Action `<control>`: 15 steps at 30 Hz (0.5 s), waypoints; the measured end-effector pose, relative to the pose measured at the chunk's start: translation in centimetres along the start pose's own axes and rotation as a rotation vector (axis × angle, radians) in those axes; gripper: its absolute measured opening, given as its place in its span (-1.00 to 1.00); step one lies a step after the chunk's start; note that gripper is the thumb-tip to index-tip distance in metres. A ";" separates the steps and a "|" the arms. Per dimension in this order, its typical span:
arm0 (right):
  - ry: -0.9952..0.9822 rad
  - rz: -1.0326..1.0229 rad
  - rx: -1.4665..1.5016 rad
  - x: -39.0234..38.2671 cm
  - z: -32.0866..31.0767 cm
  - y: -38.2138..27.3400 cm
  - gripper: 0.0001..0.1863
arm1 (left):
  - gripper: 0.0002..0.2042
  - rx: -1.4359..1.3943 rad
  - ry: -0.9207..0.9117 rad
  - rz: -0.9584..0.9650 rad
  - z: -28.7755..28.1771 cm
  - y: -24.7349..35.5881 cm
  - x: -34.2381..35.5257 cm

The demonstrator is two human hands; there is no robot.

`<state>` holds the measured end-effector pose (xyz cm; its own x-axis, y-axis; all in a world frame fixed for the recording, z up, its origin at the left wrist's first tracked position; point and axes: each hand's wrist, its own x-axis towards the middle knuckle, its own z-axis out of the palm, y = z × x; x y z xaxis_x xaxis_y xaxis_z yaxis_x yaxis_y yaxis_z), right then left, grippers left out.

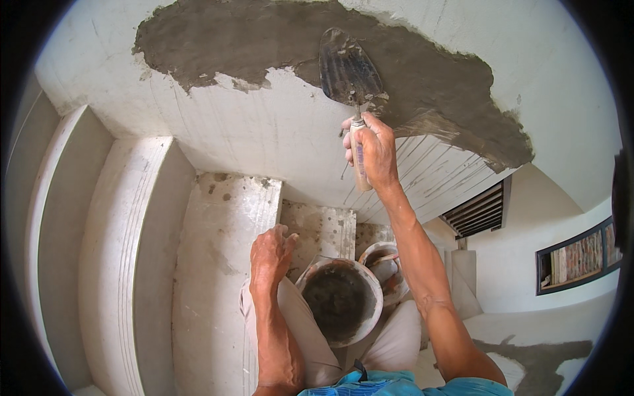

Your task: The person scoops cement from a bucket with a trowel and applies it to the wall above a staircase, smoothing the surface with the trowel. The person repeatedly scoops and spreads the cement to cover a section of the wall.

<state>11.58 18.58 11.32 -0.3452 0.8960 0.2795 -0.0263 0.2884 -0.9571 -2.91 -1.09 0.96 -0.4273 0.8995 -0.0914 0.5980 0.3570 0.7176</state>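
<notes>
My right hand (368,148) grips the wooden handle of a trowel (350,66), its dark, smeared blade lying over a wide band of wet grey plaster (231,36) on the white wall. My left hand (272,254) is lower, above my left knee, fingers curled; what they hold, if anything, is hidden. Between my legs stands a round bucket (337,300) of dark grey mortar, with a second container (373,254) behind it to the right, a tool lying in it.
Stained concrete stair steps (152,264) rise along the left. At the right are a dark slatted opening (479,208) and a dark-framed window (571,261) in white walls. A grey plaster patch (538,360) shows at the lower right.
</notes>
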 end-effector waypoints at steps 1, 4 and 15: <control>0.002 0.006 0.000 0.1 -0.2 0.1 -0.72 | -0.64 -0.001 -0.005 -0.001 -0.3 0.5 -0.1; 0.034 0.043 -0.014 -0.7 -0.3 0.3 -0.72 | -0.63 -0.014 -0.018 -0.021 -0.2 0.3 -0.2; 0.059 0.170 -0.068 -4.9 -1.9 1.0 -0.75 | -0.64 -0.031 -0.016 -0.006 0.0 0.1 0.0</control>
<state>14.99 15.15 9.15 -0.2833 0.9515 0.1201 0.0915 0.1515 -0.9842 -2.84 -1.09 1.03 -0.4195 0.9014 -0.1070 0.5738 0.3546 0.7383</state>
